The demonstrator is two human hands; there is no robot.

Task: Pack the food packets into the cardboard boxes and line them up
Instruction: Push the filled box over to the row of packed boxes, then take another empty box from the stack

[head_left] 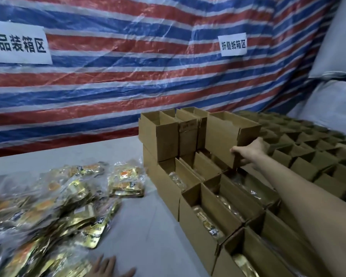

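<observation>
A loose heap of gold-and-orange food packets (48, 212) fills the lower left of the frame, lying on a grey table (148, 226). A clear-wrapped bundle (126, 182) of the same packets sits just right of the heap. Above, a red, blue and white striped tarp (128, 86) carries a white sign (18, 45) at upper left and a smaller sign (233, 45) right of centre.

At the bottom edge the left hand (108, 267) lies flat on the table beside the heap, fingers spread and straight, holding nothing.

Right of centre stand rows of open cardboard boxes (190, 220) – those nearest the camera show gold packets inside – with a second tier (164, 134) stacked on the far end.

The right hand (250, 151) grips one box (224, 136) by its lower right corner, fingers curled under it, just right of that tier and above the bottom row. Whether it touches its neighbour cannot be told.

Further right spreads a field of empty boxes (308, 148), below white sacks (338, 47).
</observation>
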